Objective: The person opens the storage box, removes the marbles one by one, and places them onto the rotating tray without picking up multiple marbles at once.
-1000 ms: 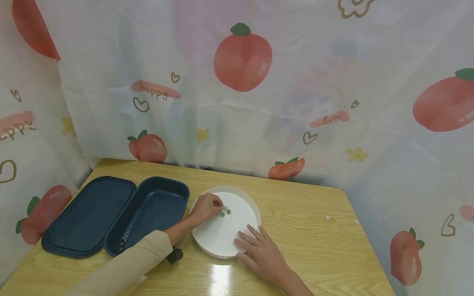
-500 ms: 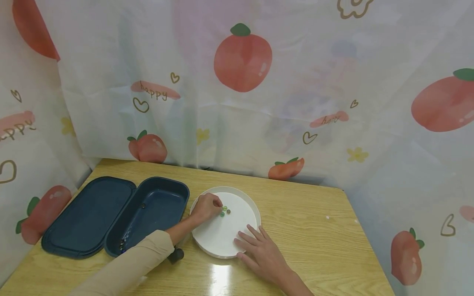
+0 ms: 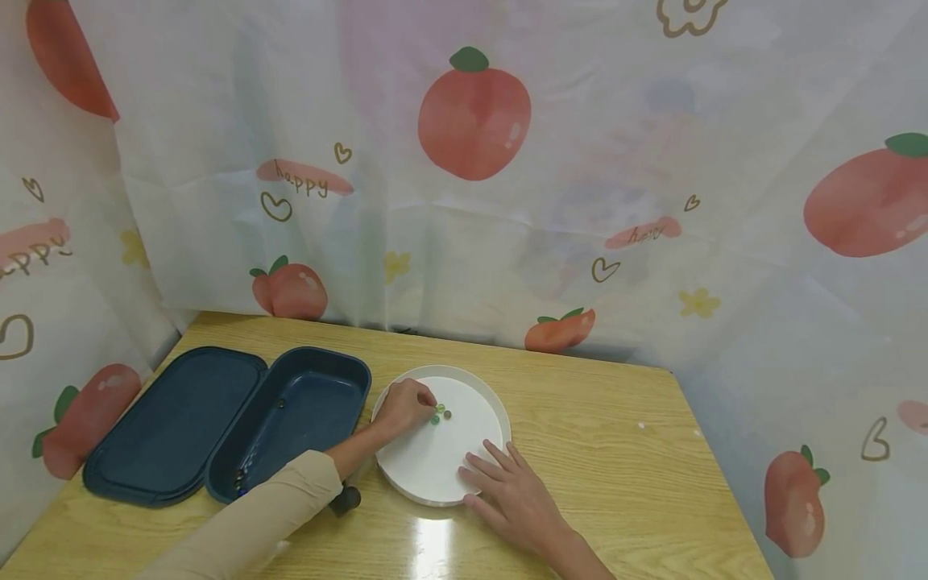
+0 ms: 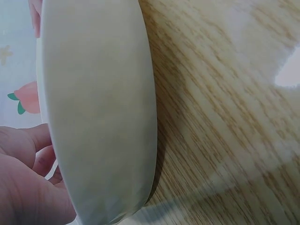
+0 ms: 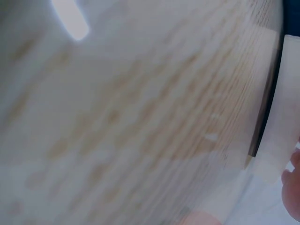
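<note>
In the head view, a round white tray (image 3: 413,475) with a low rim lies on the table. Several small marbles (image 3: 447,415), green and brownish, form a cluster on it. My left hand (image 3: 406,409) reaches over the tray's left side, its fingers bent and fingertips right at the cluster. Whether it pinches a marble I cannot tell. The tray's wall (image 4: 101,112) hides those fingertips in the left wrist view. My right hand (image 3: 511,491) lies with spread fingers over the tray's near right rim. Part of that hand shows at the right edge of the right wrist view, beside the tray's wall (image 5: 276,122).
Left of the tray stands a dark blue box (image 3: 300,419) with a few marbles inside, partly behind the left forearm. Its matching lid (image 3: 174,427) lies further left. A small black object (image 3: 346,499) sits by the left sleeve. A printed curtain (image 3: 471,258) hangs behind the table (image 3: 594,427).
</note>
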Available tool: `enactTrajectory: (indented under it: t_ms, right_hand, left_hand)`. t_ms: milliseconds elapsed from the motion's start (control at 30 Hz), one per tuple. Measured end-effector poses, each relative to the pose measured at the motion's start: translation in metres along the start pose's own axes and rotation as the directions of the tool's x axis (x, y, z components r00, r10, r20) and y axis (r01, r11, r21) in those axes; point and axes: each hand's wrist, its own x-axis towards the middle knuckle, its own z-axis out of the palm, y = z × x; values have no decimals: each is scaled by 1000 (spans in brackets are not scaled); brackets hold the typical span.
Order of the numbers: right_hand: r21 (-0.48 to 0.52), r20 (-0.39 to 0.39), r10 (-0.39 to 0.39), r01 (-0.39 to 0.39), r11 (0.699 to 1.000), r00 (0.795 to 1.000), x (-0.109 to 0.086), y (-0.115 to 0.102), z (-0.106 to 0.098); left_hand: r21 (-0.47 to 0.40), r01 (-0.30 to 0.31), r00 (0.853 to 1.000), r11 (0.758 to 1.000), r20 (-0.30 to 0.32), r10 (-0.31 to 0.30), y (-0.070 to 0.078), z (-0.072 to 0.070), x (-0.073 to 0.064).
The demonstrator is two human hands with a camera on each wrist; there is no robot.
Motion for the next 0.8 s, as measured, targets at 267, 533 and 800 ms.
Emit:
enactTrajectory:
  t_ms: [267, 533, 800]
  right_hand:
    - [7, -9, -4, 4, 1000, 1000, 1, -1, -1]
    - [9, -9, -1, 1, 1000, 1000, 1, -1, -1]
    - [4, -4, 0, 0, 1000, 1000, 0, 0, -1]
  left_hand:
    - [12, 13, 1000, 1000, 5, -13, 0, 0, 1]
    - [6, 31, 1000, 1000, 7, -31, 0, 0, 1]
    - [-9, -15, 1000, 1000, -7, 15, -1, -5, 0]
